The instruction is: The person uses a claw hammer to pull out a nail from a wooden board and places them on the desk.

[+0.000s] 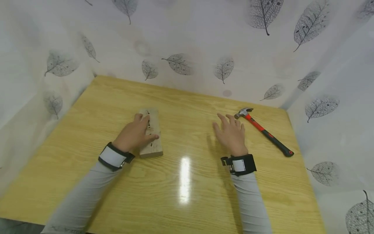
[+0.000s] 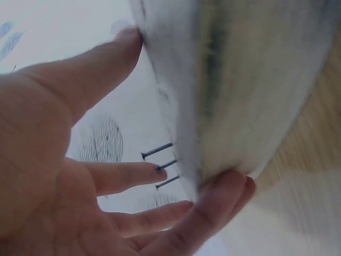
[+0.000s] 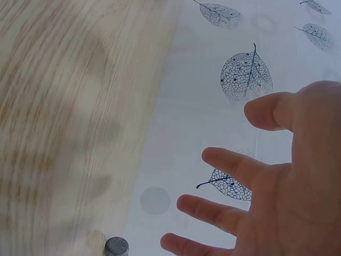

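1. Holding onto a wood block (image 1: 154,125) with the left hand (image 1: 132,135) at the moment. The block lies flat right under those fingers, its long side pointing away from the person.
2. Left fingers are bent around it: thumb reaching across the top, and in the left wrist view a couple of fingertips press against the side.
3. Dark nails (image 2: 156,151) poke up out of the block in a row. Some are between the left thumb and fingers, one's nearer the person than the thumb. Three show clearly from the wrist cam.
4. Right hand (image 1: 232,135) is off on its own, fingers spread and relaxed, hovering well apart from the block.
5. Hammer (image 1: 263,130), red and black handle, lies just beside the right fingers. Its metal head is next to the fingertips, and the handle slants back to the right of the pinky.
6. Everything's on a yellowish wood table (image 1: 187,126), with a leaf-print wall (image 1: 198,42) beyond both sets of fingertips.
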The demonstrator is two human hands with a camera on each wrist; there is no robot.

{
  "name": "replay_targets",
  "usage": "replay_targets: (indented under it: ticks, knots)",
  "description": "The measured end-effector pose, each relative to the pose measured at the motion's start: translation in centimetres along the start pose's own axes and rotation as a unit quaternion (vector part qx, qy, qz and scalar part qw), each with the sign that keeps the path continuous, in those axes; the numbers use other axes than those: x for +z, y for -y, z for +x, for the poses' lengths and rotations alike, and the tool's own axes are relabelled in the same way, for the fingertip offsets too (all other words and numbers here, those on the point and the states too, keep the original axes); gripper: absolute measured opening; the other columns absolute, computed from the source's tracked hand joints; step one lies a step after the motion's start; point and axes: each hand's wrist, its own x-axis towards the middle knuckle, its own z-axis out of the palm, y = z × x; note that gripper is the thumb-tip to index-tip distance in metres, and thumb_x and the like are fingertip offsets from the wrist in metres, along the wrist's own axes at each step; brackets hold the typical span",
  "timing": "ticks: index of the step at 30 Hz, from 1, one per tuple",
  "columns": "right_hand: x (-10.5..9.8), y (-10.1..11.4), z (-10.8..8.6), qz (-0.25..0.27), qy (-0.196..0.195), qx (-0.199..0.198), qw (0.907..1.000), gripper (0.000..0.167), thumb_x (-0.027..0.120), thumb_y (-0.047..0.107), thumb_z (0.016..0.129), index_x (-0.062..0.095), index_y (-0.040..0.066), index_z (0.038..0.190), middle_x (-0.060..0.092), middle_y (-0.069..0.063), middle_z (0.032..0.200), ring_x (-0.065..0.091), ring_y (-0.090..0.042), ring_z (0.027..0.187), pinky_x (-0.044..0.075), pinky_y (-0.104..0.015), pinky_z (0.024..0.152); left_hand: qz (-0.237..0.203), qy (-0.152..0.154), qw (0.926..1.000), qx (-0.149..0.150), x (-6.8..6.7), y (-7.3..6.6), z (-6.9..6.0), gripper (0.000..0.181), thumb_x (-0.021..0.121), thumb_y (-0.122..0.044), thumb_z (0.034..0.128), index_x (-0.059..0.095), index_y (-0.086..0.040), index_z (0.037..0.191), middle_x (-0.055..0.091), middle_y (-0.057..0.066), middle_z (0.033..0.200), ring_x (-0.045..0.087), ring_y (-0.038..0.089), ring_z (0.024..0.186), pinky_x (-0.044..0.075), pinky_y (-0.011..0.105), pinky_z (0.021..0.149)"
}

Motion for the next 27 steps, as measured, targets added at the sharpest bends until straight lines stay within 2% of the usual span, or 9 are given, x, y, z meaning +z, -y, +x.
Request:
replay_targets:
  ticks: [4, 8, 10, 16, 19, 21, 23, 27]
  knots:
    - [0.3, -0.1, -0.1, -0.003, 0.002, 0.003, 1.0, 0.058, 0.036, 0.052, 0.107, 0.035, 0.027, 0.159, 0.026, -0.017, 0.164, 0.022, -0.049, 0.148, 0.004, -0.073, 0.119, -0.019, 0.007, 0.9997, 0.016, 1.0, -1.0, 2.6, 0.089, 0.071, -0.045, 0.0937, 0.029, 0.003, 0.156, 0.025, 0.036, 0.156, 0.067, 0.045, 0.096, 0.059, 0.056, 0.083]
    - [0.8, 0.0, -0.4, -0.011, 0.01, 0.006, 0.9999, 0.057, 0.035, 0.052, 0.107, 0.036, 0.029, 0.159, 0.026, -0.016, 0.165, 0.022, -0.049, 0.148, 0.003, -0.074, 0.118, -0.034, 0.019, 0.9989, 0.027, 1.7, -1.4, 4.5, 0.086, 0.074, -0.041, 0.092, 0.033, 0.001, 0.155, 0.027, 0.031, 0.157, 0.062, 0.048, 0.113, 0.055, 0.059, 0.094]
    - [0.8, 0.1, -0.5, -0.01, 0.009, 0.006, 0.9999, 0.057, 0.034, 0.053, 0.107, 0.036, 0.029, 0.158, 0.026, -0.016, 0.165, 0.022, -0.048, 0.148, 0.003, -0.073, 0.119, -0.041, 0.019, 0.9985, 0.031, 2.1, -1.9, 5.6, 0.086, 0.075, -0.041, 0.0911, 0.034, 0.001, 0.154, 0.027, 0.03, 0.157, 0.06, 0.048, 0.116, 0.054, 0.059, 0.096]
    - [0.2, 0.0, -0.5, -0.001, -0.003, 0.007, 1.0, 0.055, 0.034, 0.049, 0.108, 0.037, 0.028, 0.158, 0.027, -0.016, 0.164, 0.023, -0.048, 0.148, 0.002, -0.071, 0.12, -0.091, 0.027, 0.994, 0.054, 2.6, -3.8, 8.7, 0.094, 0.077, -0.037, 0.0901, 0.024, -0.001, 0.159, 0.023, 0.026, 0.162, 0.05, 0.047, 0.131, 0.044, 0.058, 0.11]
    - [-0.1, -0.1, -0.6, 0.001, 0.0, 0.012, 0.9999, 0.054, 0.033, 0.048, 0.108, 0.037, 0.028, 0.158, 0.027, -0.016, 0.165, 0.023, -0.048, 0.147, 0.001, -0.069, 0.121, -0.113, 0.033, 0.9909, 0.065, 2.9, -4.4, 9.8, 0.097, 0.079, -0.032, 0.0887, 0.021, -0.003, 0.161, 0.022, 0.023, 0.164, 0.037, 0.044, 0.144, 0.034, 0.057, 0.118]
    - [-0.2, -0.2, -0.6, -0.001, -0.002, 0.016, 0.9999, 0.054, 0.034, 0.047, 0.109, 0.036, 0.027, 0.159, 0.026, -0.016, 0.164, 0.023, -0.048, 0.147, 0.001, -0.068, 0.122, -0.12, 0.034, 0.9897, 0.071, 3.1, -4.9, 10.4, 0.098, 0.079, -0.031, 0.0881, 0.02, -0.004, 0.161, 0.023, 0.023, 0.164, 0.034, 0.042, 0.146, 0.032, 0.056, 0.119]
    - [-0.3, -0.3, -0.6, -0.004, -0.008, 0.017, 0.9998, 0.053, 0.035, 0.045, 0.109, 0.037, 0.026, 0.158, 0.027, -0.017, 0.164, 0.024, -0.048, 0.147, 0.002, -0.068, 0.122, -0.125, 0.033, 0.9887, 0.076, 3.4, -5.4, 10.9, 0.097, 0.079, -0.031, 0.0887, 0.021, -0.002, 0.16, 0.024, 0.023, 0.163, 0.033, 0.042, 0.147, 0.031, 0.055, 0.12]
    - [-0.2, -0.2, -0.2, 0.002, -0.014, 0.013, 0.9998, 0.053, 0.038, 0.044, 0.109, 0.038, 0.024, 0.158, 0.029, -0.018, 0.163, 0.025, -0.049, 0.147, 0.003, -0.069, 0.121, -0.132, 0.02, 0.9888, 0.067, 3.7, -6.3, 11.5, 0.096, 0.078, -0.034, 0.0899, 0.022, 0.001, 0.159, 0.023, 0.024, 0.163, 0.033, 0.042, 0.146, 0.031, 0.054, 0.12]
